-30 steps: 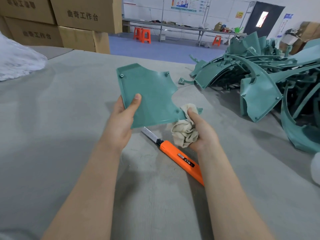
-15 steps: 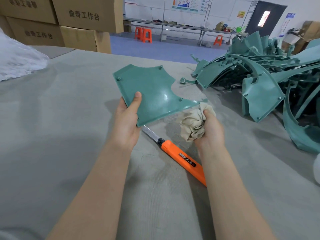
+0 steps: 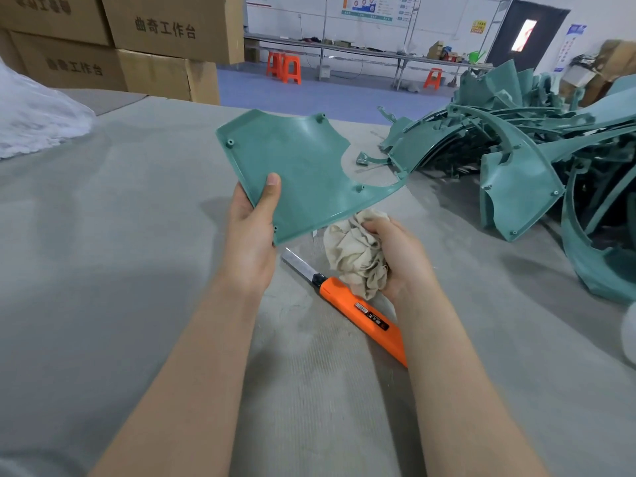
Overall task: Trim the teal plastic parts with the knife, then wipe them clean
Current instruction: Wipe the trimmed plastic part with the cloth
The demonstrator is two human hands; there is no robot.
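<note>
Mid-bench. You are holding one teal plastic part (image 3: 303, 170) up off the bench (image 3: 103, 270) with your left hand (image 3: 251, 235). The thumb is pressing on the part's upper face near its lower corner, and the other fingers are going underneath, out of sight. The part is tilting, rim and small screw posts facing you, its long pointed tip reaching toward the right edge of the bench.

Your right hand (image 3: 402, 256) is gripping a crumpled beige cloth (image 3: 354, 253), its fingers (image 3: 378, 230) curling tightly round the wad. The cloth is sitting just below the part's lower edge. You cannot tell from here whether cloth and part are touching.

The knife (image 3: 358, 311) is lying flat on the bench beneath both hands. Its blade is showing, pointing toward the far left corner, and its orange handle is running back under your right wrist. Neither hand is gripping it.

A pile of teal parts (image 3: 516, 160) is lying heaped along the right edge, curved pieces overlapping. White plastic sheeting (image 3: 34, 115) is bunching at the left edge. Cardboard boxes (image 3: 155, 32) are standing stacked by the far left corner. Orange stools (image 3: 284, 67) are standing on the blue floor beyond the far edge.
</note>
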